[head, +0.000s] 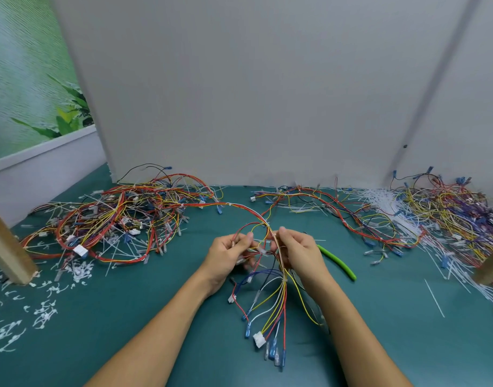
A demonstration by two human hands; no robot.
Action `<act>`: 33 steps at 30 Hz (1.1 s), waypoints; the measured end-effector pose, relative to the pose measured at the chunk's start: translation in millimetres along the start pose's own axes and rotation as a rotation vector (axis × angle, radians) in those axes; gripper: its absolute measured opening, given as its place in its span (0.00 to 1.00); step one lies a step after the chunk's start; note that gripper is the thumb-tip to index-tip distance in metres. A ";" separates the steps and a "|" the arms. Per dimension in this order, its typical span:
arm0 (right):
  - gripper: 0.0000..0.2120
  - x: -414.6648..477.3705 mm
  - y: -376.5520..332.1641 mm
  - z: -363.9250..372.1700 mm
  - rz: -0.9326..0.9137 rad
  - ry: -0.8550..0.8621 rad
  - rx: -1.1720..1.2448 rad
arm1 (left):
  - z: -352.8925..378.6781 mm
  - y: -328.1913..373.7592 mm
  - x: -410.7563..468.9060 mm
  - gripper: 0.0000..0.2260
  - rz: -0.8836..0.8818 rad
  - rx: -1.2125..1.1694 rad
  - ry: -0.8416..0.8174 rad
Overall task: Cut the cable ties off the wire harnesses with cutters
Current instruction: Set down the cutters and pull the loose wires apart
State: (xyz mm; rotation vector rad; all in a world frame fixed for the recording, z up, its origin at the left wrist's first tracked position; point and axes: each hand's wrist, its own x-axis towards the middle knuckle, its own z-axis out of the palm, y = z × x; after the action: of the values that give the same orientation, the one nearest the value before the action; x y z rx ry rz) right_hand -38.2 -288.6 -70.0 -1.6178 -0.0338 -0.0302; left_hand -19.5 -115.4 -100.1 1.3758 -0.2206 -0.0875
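White snipped ties [16,317] litter the near-left mat [133,325], the left hand [228,252] and right hand [298,252] pinch one harness [270,303] at centre, green-handled cutters [337,262] lie unheld beside them, and the tangled far piles [114,219] suggest much remains.

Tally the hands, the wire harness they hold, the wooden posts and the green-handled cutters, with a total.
Hands: 2, left hand and right hand
Held wire harness: 1
Wooden posts: 2, left post and right post
Green-handled cutters: 1
Total: 6
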 end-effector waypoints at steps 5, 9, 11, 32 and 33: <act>0.16 1.4 0.2 -2.5 0.073 -0.080 0.045 | -1.3 -0.5 4.1 0.13 -0.064 -0.067 0.126; 0.12 -1.7 2.5 -3.4 0.065 -0.142 -0.046 | -2.5 -0.8 5.6 0.14 -0.077 -0.108 0.172; 0.10 -1.5 3.6 -3.7 0.044 -0.108 -0.074 | -3.1 0.8 5.0 0.16 -0.076 -0.144 0.158; 0.08 6.4 13.1 -0.1 0.023 -0.003 -0.095 | -2.8 -6.4 4.8 0.15 -0.027 -0.047 0.012; 0.08 6.6 13.5 0.5 0.025 -0.008 -0.086 | -2.9 -7.3 4.8 0.14 -0.028 -0.021 0.017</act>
State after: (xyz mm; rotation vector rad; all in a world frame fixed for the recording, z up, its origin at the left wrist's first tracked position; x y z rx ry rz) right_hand -31.1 -288.8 -83.2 -1.7040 -0.0183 -0.0060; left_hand -13.7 -115.0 -107.2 1.3581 -0.1863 -0.1011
